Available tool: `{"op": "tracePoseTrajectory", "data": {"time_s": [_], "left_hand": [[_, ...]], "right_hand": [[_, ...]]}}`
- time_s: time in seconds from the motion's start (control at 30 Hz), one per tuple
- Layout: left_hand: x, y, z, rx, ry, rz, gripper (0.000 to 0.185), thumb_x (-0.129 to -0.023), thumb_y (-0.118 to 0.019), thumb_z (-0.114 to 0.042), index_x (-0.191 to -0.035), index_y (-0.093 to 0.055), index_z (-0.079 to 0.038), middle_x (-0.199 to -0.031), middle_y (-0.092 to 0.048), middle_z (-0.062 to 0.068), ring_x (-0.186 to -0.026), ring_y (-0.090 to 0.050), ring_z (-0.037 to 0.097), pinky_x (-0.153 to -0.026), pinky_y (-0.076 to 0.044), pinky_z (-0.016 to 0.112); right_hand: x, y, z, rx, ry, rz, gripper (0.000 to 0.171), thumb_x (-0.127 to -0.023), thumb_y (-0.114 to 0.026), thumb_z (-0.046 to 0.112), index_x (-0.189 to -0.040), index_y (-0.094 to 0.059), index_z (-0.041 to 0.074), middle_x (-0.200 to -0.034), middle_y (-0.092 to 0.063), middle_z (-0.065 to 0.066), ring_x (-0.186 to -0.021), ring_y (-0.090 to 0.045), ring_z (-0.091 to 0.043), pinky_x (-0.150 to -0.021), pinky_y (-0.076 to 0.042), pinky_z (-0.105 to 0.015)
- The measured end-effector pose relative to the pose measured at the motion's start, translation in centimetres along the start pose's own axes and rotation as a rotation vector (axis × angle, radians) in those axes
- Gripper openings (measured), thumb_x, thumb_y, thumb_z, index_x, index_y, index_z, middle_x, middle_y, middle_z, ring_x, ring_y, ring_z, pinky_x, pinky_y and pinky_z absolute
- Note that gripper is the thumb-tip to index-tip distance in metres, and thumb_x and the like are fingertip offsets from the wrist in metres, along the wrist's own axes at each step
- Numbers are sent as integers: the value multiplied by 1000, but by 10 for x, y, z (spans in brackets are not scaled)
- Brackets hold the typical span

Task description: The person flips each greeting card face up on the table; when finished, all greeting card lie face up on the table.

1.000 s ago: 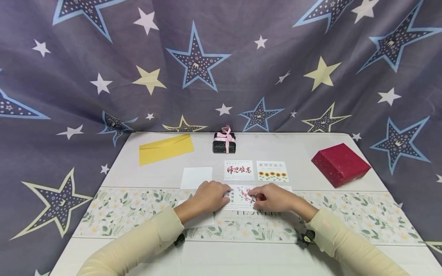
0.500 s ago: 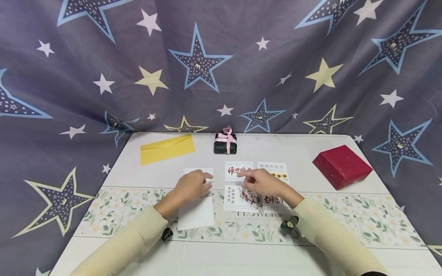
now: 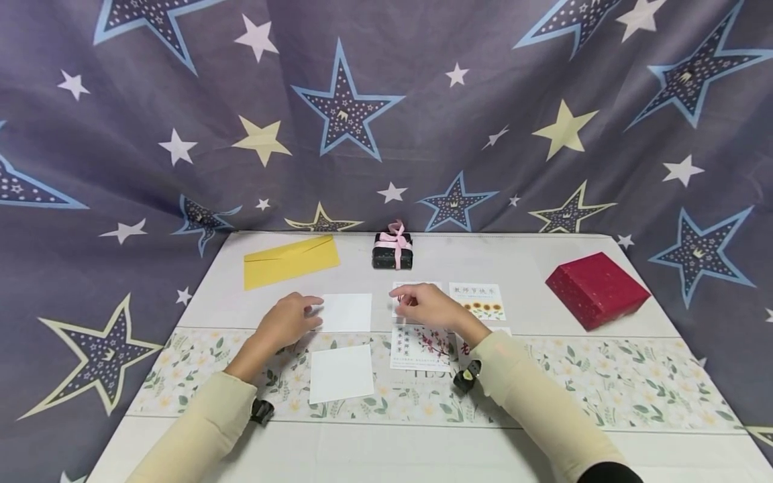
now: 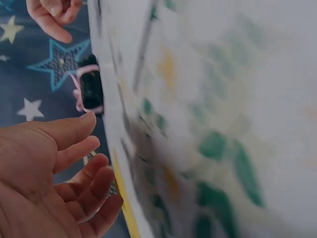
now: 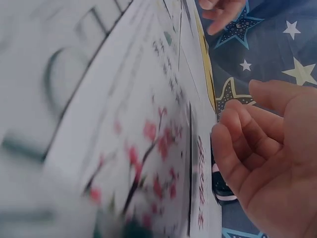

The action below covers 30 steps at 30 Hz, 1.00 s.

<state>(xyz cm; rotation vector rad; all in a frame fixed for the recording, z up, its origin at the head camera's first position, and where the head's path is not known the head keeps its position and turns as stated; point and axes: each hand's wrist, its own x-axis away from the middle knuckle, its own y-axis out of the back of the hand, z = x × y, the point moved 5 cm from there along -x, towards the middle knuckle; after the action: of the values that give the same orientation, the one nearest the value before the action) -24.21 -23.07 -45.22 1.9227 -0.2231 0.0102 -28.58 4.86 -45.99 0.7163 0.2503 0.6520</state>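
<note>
My left hand [image 3: 288, 320] hovers with relaxed fingers at the left edge of a blank white card [image 3: 347, 312] and holds nothing; the left wrist view shows the left hand [image 4: 54, 168] spread loosely. My right hand [image 3: 425, 305] is loosely curled over a red-lettered card [image 3: 396, 288], which it mostly hides. In the right wrist view nothing lies between the fingers [image 5: 237, 144]. A blossom card [image 3: 421, 347] and a second blank card [image 3: 341, 373] lie nearer me. A sunflower card [image 3: 477, 300] lies to the right. My right forearm half covers another card [image 3: 464, 349].
A yellow envelope [image 3: 290, 260] lies at the back left. A black gift box [image 3: 392, 249] with a pink ribbon stands at the back centre, and a red box [image 3: 594, 287] at the right. A floral runner [image 3: 604, 382] crosses the table. Star-patterned cloth hangs behind.
Both hands left the blossom card. The left moved back and left to the upper blank card; the right moved back onto the red-lettered card. The lower blank card is now uncovered.
</note>
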Motion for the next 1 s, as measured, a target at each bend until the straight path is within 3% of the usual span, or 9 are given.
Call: {"op": "tracePoseTrajectory", "data": {"time_s": [0.13, 0.33, 0.77, 0.93, 1.0], "left_hand": [[1, -6, 15, 22, 46, 13, 51, -93, -75, -24, -141, -62, -13, -109, -66, 12, -94, -60, 23, -90, -53, 48], [2, -13, 21, 14, 69, 33, 53, -93, -75, -27, -143, -61, -16, -112, -67, 11, -99, -62, 25, -96, -52, 50], [-2, -16, 20, -30, 98, 40, 54, -90, -78, -28, -141, -63, -21, -106, -64, 9, -85, -57, 18, -79, -53, 40], [-3, -13, 19, -15, 117, 48, 51, -89, -79, -28, -138, -65, -22, -106, -64, 9, -82, -56, 18, -75, -52, 37], [-3, -13, 20, -13, 116, 53, 50, -89, -79, -28, -138, -66, -21, -107, -65, 9, -83, -56, 18, -76, -52, 37]], "right_hand": [[-13, -7, 4, -15, -25, 1, 43, -100, -62, 20, -140, -61, 5, -98, -73, -1, -72, -58, -8, -70, -50, -25], [-29, -18, 7, -45, -53, 13, 49, -99, -62, 22, -145, -56, 6, -96, -74, -3, -68, -60, -7, -75, -52, -26], [-43, -37, 0, -21, -156, 2, 54, -98, -63, 24, -148, -52, 7, -76, -66, 4, -61, -52, -7, -70, -48, -24], [-46, -39, 2, 33, -190, 5, 56, -98, -64, 25, -149, -51, 8, -90, -72, -6, -66, -52, -10, -87, -49, -31], [-46, -40, 4, 41, -198, 20, 56, -98, -64, 26, -149, -52, 9, -96, -72, -10, -66, -51, -12, -86, -49, -32]]}}
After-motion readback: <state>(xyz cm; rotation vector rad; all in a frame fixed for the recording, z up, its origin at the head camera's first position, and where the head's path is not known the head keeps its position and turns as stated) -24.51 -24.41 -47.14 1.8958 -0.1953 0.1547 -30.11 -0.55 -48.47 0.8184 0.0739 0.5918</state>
